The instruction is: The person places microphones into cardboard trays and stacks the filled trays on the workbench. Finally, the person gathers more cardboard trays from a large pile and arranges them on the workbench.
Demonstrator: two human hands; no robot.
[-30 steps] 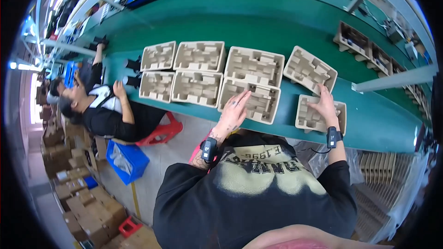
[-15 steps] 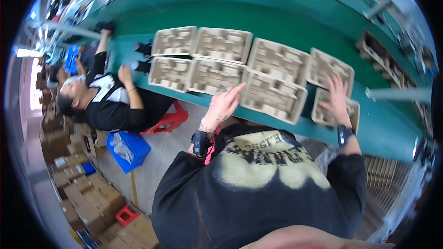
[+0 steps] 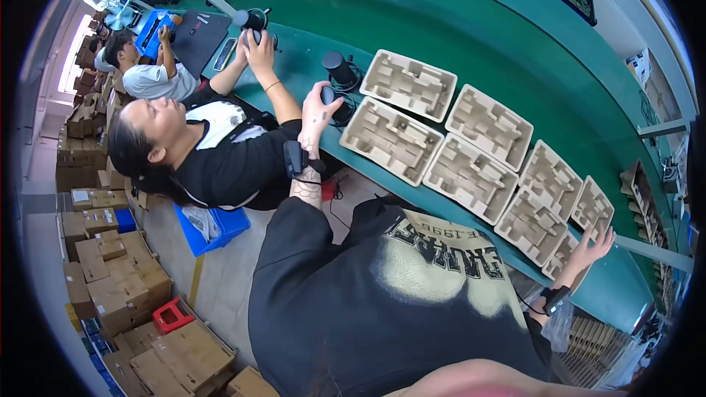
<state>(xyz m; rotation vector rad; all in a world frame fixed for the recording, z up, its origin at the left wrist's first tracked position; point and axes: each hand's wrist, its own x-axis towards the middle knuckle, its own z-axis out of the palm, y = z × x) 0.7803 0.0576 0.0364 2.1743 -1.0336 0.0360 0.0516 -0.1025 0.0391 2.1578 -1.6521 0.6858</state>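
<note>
My left hand (image 3: 318, 119) reaches to the left end of the tray rows, its fingers curled around a black cylindrical device (image 3: 340, 112). Just behind it stands a second black cylinder (image 3: 340, 71) with black cable beside its base. My right hand (image 3: 590, 248), fingers spread, rests at the last pair of moulded pulp trays: a far tray (image 3: 593, 204) and a near tray (image 3: 562, 254) that my arm partly covers. Between my hands, several more beige pulp trays (image 3: 471, 178) lie in two rows, their hollows facing up with nothing in them.
At my left a seated co-worker's hand (image 3: 259, 53) holds another black cylindrical device. A phone (image 3: 225, 54) lies on the green bench (image 3: 309, 43) near them. A metal post (image 3: 653, 251) rises beyond my right hand. Cardboard boxes (image 3: 110, 272) and a blue crate (image 3: 213, 229) are on the floor.
My left hand has left the tray edge, moved left and closed on a black device. My right hand stays at the right-end trays. The view has swung left; the co-worker's hand reaches another device.
</note>
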